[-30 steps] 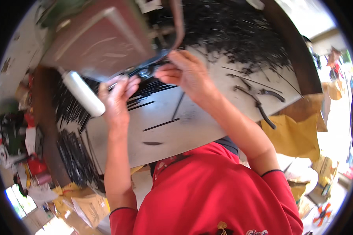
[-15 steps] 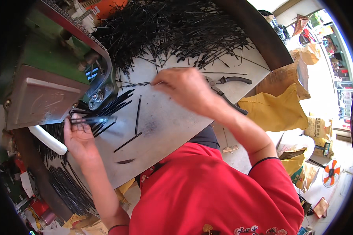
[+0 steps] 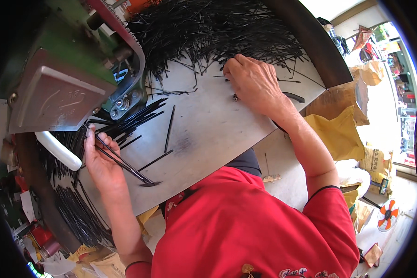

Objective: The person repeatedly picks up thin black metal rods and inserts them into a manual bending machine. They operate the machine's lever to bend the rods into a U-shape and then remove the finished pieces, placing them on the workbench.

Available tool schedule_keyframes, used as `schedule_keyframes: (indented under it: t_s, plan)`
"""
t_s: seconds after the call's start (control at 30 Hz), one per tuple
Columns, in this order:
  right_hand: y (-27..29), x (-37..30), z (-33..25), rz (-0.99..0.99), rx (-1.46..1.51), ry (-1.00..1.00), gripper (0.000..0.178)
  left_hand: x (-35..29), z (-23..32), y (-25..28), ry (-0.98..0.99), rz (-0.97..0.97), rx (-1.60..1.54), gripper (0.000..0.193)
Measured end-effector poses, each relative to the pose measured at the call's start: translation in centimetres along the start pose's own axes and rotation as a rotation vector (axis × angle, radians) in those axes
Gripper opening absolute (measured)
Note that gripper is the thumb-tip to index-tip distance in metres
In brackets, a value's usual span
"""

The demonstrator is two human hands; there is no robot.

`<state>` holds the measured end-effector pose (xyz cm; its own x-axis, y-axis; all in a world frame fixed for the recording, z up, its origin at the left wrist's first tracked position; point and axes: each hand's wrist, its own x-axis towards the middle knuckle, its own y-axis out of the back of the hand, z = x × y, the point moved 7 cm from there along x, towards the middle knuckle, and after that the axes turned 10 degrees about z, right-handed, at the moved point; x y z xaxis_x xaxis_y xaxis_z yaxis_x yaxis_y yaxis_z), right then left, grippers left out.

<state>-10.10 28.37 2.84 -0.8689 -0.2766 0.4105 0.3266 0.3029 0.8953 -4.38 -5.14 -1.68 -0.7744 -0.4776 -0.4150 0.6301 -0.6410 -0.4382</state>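
My left hand [image 3: 105, 160] is closed around a couple of slim black rods [image 3: 127, 167], which slant down to the right across the table. It is beside the green machine [image 3: 62, 83], just under its metal cover. My right hand [image 3: 255, 84] is at the near edge of a large heap of thin black bent wires [image 3: 208, 34]. Its fingers are curled together, and their tips hide whatever may be between them. Beneath that hand lie pliers with dark handles [image 3: 293, 97], mostly covered by it.
Straight black rods [image 3: 134, 121] lie bunched beside the machine, with more stacked [image 3: 81, 215] at lower left. A white curved handle [image 3: 58, 150] juts out below the machine. A dark raised rim [image 3: 310, 37] borders the metal tabletop [image 3: 204, 129]. Yellow sacking [image 3: 336, 132] is at the right.
My right hand has moved right and away from me, from the loose wires to over the pliers. The rods in my left hand have swung to point down and right. The view has shifted slightly.
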Motion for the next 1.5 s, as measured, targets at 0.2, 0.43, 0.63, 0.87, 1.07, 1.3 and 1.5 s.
schedule_keyframes:
  t_s: [0.2,0.43,0.63,0.87,1.07,1.3,1.5]
  plan:
    - [-0.1,-0.4,0.1,-0.091,-0.141,0.115,0.007,-0.3,-0.3,0.1,0.011,-0.015,0.009,0.017]
    - [1.2,2.1,-2.4,0.094,-0.074,0.108,0.007,-0.5,-1.1,-0.4,0.040,-0.049,0.060,0.019]
    - [0.8,3.6,-13.9,0.052,0.521,0.144,0.004,-1.1,-2.3,-3.0,0.041,-0.134,0.184,0.015]
    - [-4.8,3.8,-14.3,-0.259,1.049,-0.459,0.017,-0.4,-2.0,-3.5,-0.107,-0.096,0.271,0.019]
    - [-6.3,3.4,-14.9,-0.265,1.243,-0.594,0.020,-0.3,-1.8,-4.0,-0.135,-0.100,0.244,0.018]
    - [-7.4,3.3,-14.8,-0.222,1.318,-0.608,0.020,0.0,-2.0,-4.1,-0.116,-0.099,0.214,0.017]
    - [-7.7,3.1,-15.0,-0.232,1.428,-0.647,0.018,0.0,-2.0,-4.2,-0.088,-0.092,0.197,0.017]
